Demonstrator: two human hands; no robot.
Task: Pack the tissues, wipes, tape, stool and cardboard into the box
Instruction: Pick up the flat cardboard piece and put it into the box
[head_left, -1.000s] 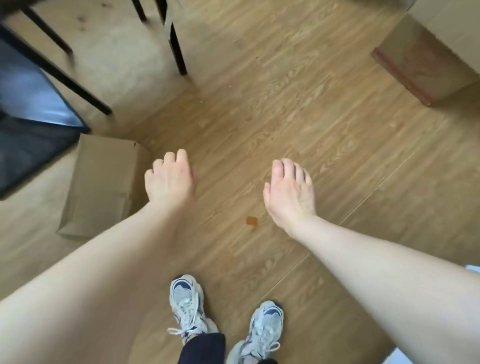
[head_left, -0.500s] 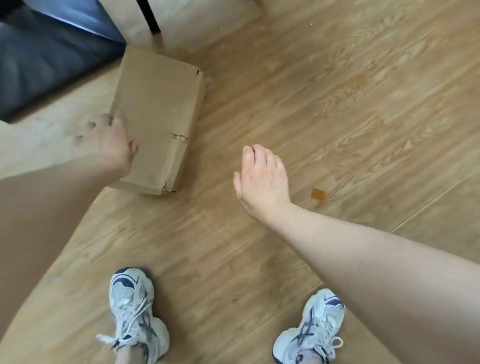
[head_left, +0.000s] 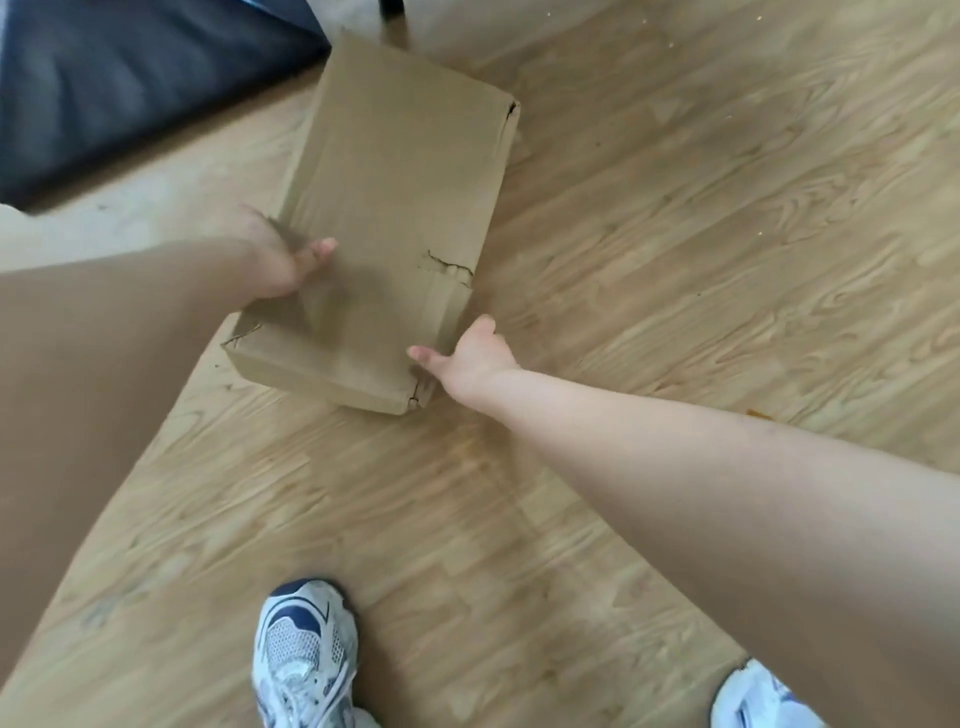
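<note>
Cardboard box (head_left: 395, 218) lies flat and closed on the wood floor (head_left: 675, 249), centre-upper part of the frame, long axis running toward the upper middle. Torn corners and a ripped seam show along its right edge. Left hand (head_left: 283, 260) grasps the box's left edge, thumb on top, fingers hidden underneath. Right hand (head_left: 475, 356) clasps the lower right corner, thumb lying on the top face, fingers wrapped down the side. I read the two-sided hold as a grip for lifting or turning the box, so it can be opened for packing. No tissues, wipes, tape or stool in view; nothing packed yet, by my judgement. Dark cushion-like surface (head_left: 130, 88) sits upper left. Two sneakers at the bottom edge: one (head_left: 306, 654) lower centre, the other (head_left: 758, 696) lower right.
</note>
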